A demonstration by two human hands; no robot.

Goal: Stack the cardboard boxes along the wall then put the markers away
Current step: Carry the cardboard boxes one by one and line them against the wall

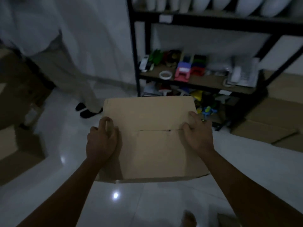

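I hold a closed brown cardboard box (150,141) in front of me above the white floor, its top flaps meeting in a seam across the middle. My left hand (102,138) grips its left edge with curled fingers. My right hand (197,133) grips its right edge, thumb on the top. More cardboard boxes (14,145) stand at the left. Flattened or low boxes (275,118) lie at the right beside the shelf. No markers can be made out in the dim light.
A black metal shelf unit (196,22) stands ahead right, holding colourful small items (182,71) and a tape roll (165,74). Another person's legs (77,79) stand ahead left by the white wall. The tiled floor (114,202) is glossy.
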